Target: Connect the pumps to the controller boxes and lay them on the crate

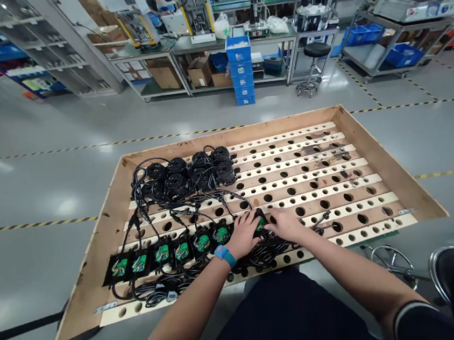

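Observation:
In the head view a black box with a green circuit board lies between my two hands, partly covered by them. My left hand grips its left side, with the fingers reaching over its upper edge. From the right, my right hand holds the box's right edge with bent fingers. Several like black boxes with green boards and coloured wires stand in a row to the left. Bundled black cables lie just below my hands.
Black round motor-like units with cables sit at the back left of the wooden tray, whose slats have holes. Raised walls edge the tray. Beyond it stand stacked blue bins, a stool and workbenches; a person is at the back.

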`<action>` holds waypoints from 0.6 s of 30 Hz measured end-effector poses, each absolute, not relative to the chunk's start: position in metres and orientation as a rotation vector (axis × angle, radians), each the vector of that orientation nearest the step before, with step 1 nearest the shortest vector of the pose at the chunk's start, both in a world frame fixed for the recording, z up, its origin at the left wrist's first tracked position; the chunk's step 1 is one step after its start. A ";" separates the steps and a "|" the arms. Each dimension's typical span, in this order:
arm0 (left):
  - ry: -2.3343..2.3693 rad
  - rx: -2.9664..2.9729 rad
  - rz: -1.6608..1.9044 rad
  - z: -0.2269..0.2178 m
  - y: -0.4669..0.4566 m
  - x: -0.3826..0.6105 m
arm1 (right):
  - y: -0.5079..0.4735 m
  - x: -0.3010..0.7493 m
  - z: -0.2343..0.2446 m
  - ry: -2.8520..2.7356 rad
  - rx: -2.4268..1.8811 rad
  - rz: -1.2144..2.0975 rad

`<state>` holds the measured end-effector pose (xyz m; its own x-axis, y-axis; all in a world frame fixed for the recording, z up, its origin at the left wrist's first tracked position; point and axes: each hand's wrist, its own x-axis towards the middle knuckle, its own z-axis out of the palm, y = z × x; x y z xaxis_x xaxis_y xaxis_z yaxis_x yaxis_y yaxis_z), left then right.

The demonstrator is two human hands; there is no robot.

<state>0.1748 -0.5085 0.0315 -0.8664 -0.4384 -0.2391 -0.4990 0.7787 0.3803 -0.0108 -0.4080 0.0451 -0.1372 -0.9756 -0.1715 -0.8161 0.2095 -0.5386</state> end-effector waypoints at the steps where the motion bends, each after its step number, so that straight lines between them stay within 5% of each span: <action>1: 2.841 -0.794 0.660 0.029 -0.509 0.176 | -0.417 -0.001 0.042 2.000 -1.662 -0.372; 18: 2.901 -0.760 0.303 -0.004 -0.521 0.193 | -0.399 0.055 0.039 2.230 -1.625 -0.199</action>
